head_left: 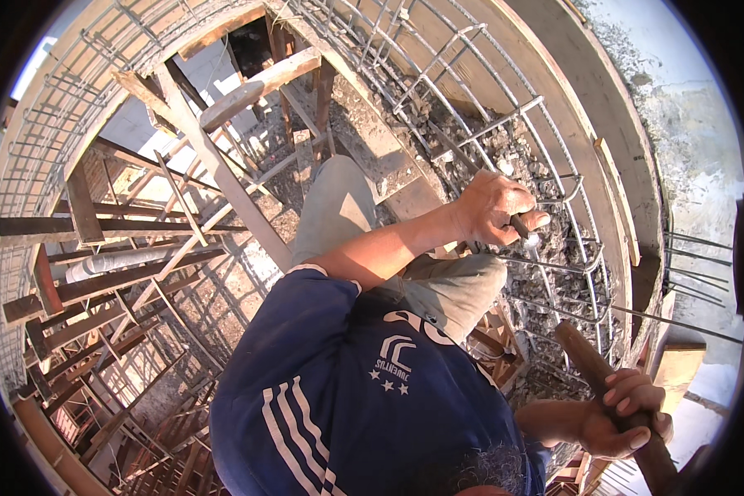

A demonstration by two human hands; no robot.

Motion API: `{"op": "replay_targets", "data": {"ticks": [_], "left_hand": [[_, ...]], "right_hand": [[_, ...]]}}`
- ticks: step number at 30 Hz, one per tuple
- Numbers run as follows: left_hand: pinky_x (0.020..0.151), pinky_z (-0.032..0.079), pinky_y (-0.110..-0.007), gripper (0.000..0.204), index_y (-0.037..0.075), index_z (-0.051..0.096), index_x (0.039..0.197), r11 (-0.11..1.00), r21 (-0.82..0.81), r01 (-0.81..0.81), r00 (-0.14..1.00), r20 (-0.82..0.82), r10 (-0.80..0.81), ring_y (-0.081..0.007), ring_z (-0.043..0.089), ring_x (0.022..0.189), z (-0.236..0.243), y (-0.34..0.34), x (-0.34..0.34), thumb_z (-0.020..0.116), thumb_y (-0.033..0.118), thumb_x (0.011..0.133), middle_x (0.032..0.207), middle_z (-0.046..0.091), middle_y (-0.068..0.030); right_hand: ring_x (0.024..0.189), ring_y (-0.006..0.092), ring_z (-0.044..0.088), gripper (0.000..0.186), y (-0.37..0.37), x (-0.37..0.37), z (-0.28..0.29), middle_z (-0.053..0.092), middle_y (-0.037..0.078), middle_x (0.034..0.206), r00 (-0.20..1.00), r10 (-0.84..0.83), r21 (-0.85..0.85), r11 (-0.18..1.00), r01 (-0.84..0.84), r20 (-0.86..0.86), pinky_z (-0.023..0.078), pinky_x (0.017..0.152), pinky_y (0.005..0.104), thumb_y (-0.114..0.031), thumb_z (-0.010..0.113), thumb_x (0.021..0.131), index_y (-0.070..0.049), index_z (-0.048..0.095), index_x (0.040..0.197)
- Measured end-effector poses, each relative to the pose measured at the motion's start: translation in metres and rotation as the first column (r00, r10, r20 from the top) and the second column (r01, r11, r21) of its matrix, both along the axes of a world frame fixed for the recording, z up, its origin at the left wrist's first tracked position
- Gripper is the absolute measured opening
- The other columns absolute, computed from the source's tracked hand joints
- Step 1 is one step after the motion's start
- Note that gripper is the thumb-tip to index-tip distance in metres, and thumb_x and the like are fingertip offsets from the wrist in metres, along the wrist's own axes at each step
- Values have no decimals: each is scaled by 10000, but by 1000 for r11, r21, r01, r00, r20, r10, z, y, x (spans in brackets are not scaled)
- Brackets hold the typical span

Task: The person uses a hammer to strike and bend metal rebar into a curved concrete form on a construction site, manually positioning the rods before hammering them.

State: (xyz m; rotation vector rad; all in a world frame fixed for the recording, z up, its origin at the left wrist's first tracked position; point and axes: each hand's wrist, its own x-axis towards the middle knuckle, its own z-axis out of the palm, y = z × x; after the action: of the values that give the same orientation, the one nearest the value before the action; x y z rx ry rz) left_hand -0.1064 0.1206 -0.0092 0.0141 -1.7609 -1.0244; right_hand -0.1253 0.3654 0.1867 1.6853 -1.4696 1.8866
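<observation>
My left hand (494, 207) is closed around a metal chisel (463, 155). The chisel slants over the broken concrete (554, 285) inside a steel rebar cage (566, 161). Its shiny blunt end sticks out beside my thumb, and the far end lies near the rubble. Lower right, my right hand (624, 417) grips a thick wooden handle (583, 357), fingers wrapped round it. One end of the handle points toward the rubble. The other runs into the dark lower right rim, where a hammer head, if there is one, cannot be made out.
Formwork boards (583, 91) line the cage's right side, with a pale wall (694, 149) beyond. Thin rods (694, 264) jut out at the right. To the left, wooden beams (219, 169) and props stand over a lower level. More rebar mesh (83, 99) curves along the far left.
</observation>
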Motion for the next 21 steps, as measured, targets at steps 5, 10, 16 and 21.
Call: {"op": "replay_targets", "data": {"ticks": [5,10,16,21], "left_hand": [[491,430,-417,310,80,552,606,999,-45,-13,999,47,16,-332,583,541,-6,4,-8,696,261,813,581,545,-105],[526,491,-422,400,97,627,605,990,-136,45,969,246,-10,-333,638,565,-24,19,-6,658,401,864,595,625,-116],[506,448,-451,476,84,617,583,909,-286,302,911,367,-188,-373,598,537,-24,9,-42,637,454,882,534,572,-143],[502,440,-455,492,41,587,569,933,-201,298,876,446,-184,-370,577,508,-2,2,-34,655,416,879,500,539,-150]], "right_hand": [[580,140,497,97,-5,-11,-101,517,44,729,995,-99,530,843,89,-9,431,507,305,-136,562,978,-83,514,1043],[512,72,480,144,25,-20,-141,514,5,640,920,-372,792,596,134,124,390,485,233,-99,629,947,-41,500,920],[479,83,491,177,57,-19,-199,535,15,627,775,-396,675,736,-53,493,416,455,236,-138,617,967,-48,486,889],[441,113,496,196,78,-4,-257,519,24,601,500,-552,724,638,-263,667,422,403,263,-191,614,966,-52,478,938]]}}
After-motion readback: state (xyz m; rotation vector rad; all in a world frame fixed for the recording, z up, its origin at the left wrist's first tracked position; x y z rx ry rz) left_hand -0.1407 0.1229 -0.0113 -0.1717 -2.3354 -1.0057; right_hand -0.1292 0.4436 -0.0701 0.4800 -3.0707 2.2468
